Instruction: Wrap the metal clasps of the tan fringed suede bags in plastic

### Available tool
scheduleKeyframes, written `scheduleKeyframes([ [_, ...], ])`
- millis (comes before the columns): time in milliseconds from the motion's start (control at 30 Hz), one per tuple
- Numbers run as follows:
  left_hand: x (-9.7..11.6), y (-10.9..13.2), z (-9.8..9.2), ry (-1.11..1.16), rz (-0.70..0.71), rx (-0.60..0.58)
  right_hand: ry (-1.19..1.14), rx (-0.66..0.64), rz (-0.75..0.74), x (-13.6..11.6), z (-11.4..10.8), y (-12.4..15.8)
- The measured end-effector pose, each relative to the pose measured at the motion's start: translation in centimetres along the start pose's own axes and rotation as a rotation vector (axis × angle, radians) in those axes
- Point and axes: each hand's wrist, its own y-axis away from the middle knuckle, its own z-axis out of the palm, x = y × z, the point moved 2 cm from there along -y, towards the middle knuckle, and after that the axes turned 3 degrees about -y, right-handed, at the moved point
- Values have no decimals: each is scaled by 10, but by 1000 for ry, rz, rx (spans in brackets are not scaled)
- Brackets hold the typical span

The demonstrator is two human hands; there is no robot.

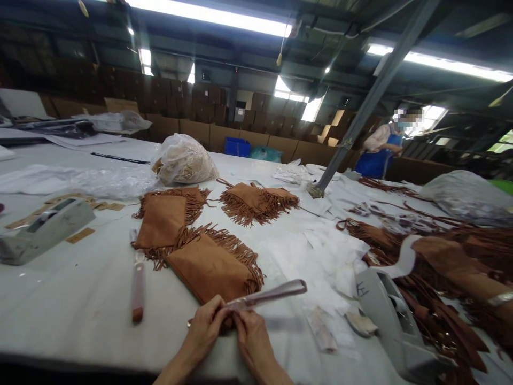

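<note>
A brown suede fringed pouch (pixel 210 267) lies on the white table (pixel 80 305) just in front of me. My left hand (pixel 206 329) and my right hand (pixel 251 334) meet at its near corner, fingers pinched together on the edge. From between my hands a long metal tool (pixel 272 294) sticks out up and to the right; I cannot tell which hand grips it. Two more fringed pouches lie further back, one (pixel 164 216) to the left and one (pixel 258 200) in the middle.
A grey tape dispenser (pixel 44 230) stands at left and another (pixel 395 315) at right. A wooden-handled tool (pixel 138 289) lies left of my hands. A plastic bag (pixel 182 160), a heap of brown fringed pieces (pixel 449 267) and a person in blue (pixel 380 149) are further off.
</note>
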Motion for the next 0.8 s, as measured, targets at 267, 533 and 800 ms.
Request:
scheduleKeyframes([
  [267,-9,-21,1,202,-156,-6,122,19,-89,-2,6,-1],
  [533,-17,-16,9,236,-164,4,-347,18,181,-2,-13,-11],
  [800,-6,-11,7,90,-37,-16,-817,-43,338,10,-11,-30],
])
